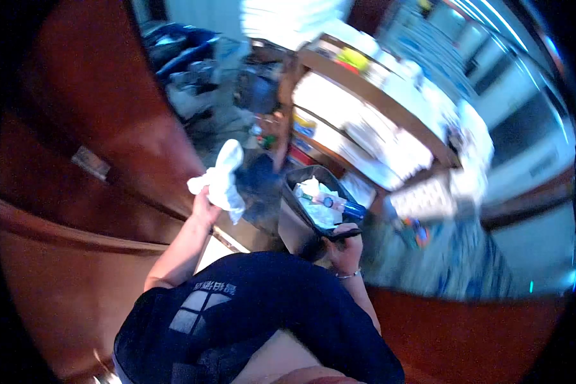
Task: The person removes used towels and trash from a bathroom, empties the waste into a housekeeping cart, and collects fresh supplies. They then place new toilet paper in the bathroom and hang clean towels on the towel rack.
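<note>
Two-handed: clasping white bundle (221, 184) in left hand (205, 208), bin (294, 225) by edge in right hand (347, 253). Probably limp and light: gather bundle centrally.

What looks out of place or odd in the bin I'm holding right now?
A blue bottle-like item lies slanted on the crumpled white contents of the bin, so it looks loosely tossed in. Blur elsewhere hides whether anything is spilled or damaged.
</note>
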`<state>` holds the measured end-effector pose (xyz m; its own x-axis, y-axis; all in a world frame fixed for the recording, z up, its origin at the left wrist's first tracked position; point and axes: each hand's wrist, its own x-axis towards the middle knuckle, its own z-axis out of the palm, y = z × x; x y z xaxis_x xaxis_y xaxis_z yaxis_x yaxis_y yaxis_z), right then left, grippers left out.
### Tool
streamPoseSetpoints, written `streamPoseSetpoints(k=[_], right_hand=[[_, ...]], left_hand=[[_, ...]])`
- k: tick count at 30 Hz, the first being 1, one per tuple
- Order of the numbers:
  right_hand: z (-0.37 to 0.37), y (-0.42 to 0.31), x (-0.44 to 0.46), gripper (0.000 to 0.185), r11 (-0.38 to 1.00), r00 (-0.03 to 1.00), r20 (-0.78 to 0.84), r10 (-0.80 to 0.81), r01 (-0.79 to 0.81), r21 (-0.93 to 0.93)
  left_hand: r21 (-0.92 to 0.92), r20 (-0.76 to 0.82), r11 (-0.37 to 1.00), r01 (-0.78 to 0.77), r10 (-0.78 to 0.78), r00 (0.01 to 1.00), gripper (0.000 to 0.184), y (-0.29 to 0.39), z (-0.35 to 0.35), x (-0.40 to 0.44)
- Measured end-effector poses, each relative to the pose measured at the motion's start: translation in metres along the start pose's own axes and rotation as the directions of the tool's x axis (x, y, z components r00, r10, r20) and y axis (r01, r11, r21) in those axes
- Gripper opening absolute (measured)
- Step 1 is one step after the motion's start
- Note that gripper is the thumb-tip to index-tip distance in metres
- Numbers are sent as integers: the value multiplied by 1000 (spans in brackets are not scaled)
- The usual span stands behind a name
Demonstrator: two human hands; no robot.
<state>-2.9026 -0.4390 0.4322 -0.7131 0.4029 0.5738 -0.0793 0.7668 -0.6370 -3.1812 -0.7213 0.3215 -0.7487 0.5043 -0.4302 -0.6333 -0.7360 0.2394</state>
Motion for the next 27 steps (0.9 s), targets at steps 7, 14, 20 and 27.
streamPoseSetpoints(k=[7, 14, 20, 27], right_hand=[[60, 38, 250, 31, 893, 904, 168, -392, 331, 305], [165, 22, 427, 33, 756, 793, 162, -587, 465, 461], [253, -3, 520, 31, 737, 894, 95, -439, 297, 608], [344, 8, 595, 30, 671, 802, 19, -597, 487, 559]], left_hand=[[-82, -98, 993, -83, 75, 992, 52, -22, 87, 24], [-252, -113, 952, -176, 152, 982, 29, 4, 105, 129], [-378, -204, 780, -498, 455, 867, 25, 131, 189, 271], [123, -477, 247, -961, 864, 161, 27, 307, 309, 324]])
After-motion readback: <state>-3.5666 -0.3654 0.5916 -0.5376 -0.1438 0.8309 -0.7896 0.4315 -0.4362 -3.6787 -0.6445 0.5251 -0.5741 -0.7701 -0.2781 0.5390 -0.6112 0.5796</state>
